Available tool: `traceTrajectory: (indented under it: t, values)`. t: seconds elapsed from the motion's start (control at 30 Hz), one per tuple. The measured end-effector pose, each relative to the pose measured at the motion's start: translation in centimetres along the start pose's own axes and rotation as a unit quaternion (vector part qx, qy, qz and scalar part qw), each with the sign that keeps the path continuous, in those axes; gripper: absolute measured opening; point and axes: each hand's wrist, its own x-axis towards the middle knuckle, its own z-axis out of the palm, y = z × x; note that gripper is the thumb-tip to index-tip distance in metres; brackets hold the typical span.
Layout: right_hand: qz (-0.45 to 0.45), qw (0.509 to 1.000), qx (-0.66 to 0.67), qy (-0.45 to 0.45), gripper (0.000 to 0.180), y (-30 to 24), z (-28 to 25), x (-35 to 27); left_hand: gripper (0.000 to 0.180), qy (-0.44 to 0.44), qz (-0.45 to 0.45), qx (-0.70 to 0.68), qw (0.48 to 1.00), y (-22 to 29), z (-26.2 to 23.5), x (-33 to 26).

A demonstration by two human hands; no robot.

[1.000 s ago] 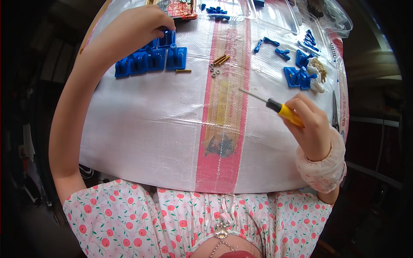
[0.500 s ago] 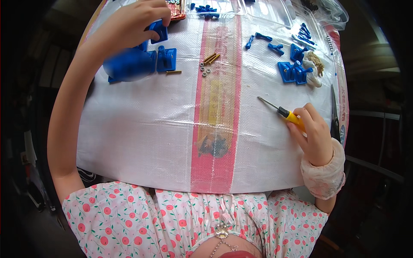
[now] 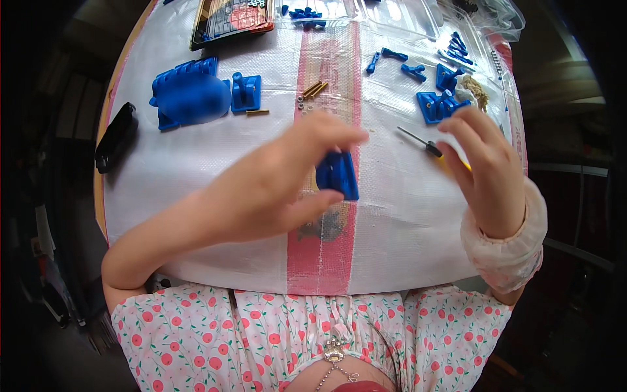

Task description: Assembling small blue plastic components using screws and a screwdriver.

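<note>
Over the pink stripe of the table cover, my left hand [image 3: 281, 170] pinches a blue plastic bracket with a flat base [image 3: 339, 176] between thumb and fingers. To the right, my right hand [image 3: 483, 163] has its fingers apart and appears empty. Just beneath it lies a screwdriver [image 3: 431, 149] with a yellow and black handle, its tip pointing to the far left. The handle is partly hidden by the fingers. Beyond my left hand are several brass screws [image 3: 315, 89] and small nuts [image 3: 301, 105]. One more brass screw [image 3: 258, 112] lies farther left.
At left sit a blue bracket with a post [image 3: 246, 93], grouped blue parts [image 3: 189, 95], partly blurred, and a black object [image 3: 116, 137]. A tray [image 3: 232, 32] and clear boxes stand at the back. Small blue levers [image 3: 413, 72] and blue brackets [image 3: 431, 108] lie far right.
My left hand has brought the blue bracket from the far left to the middle, nearer to me. My right hand has let go of the screwdriver and risen slightly off it.
</note>
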Motion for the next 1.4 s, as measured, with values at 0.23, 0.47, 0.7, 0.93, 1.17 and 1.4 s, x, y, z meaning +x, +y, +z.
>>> traceTrajectory:
  t: [0.23,0.47,0.7,0.93,1.17,1.4]
  values:
    - [-0.073,0.997,-0.010,0.025,0.019,3.5,3.0,7.1,0.052,-0.047,0.026,0.053,0.997,-2.8,2.5,-0.3]
    - [-0.078,0.993,-0.068,-0.058,0.021,4.1,7.0,10.0,0.058,0.010,-0.005,0.115,0.993,-2.5,2.8,-0.3]
    - [0.011,0.915,0.403,-0.027,0.016,0.7,5.0,6.8,0.059,0.000,-0.015,0.110,0.994,-3.2,2.8,-0.6]
    - [0.070,0.739,0.668,-0.054,0.022,-3.0,4.0,3.0,0.056,0.059,-0.058,-0.005,0.997,-2.7,2.2,-0.4]
    - [-0.005,0.780,0.625,0.024,0.021,-3.4,6.3,2.7,0.048,0.094,-0.074,-0.059,0.991,-2.9,2.3,-0.6]
    - [-0.052,0.847,0.529,0.001,0.028,-3.2,6.1,2.4,0.046,0.093,-0.131,-0.078,0.984,-2.7,2.5,-1.0]
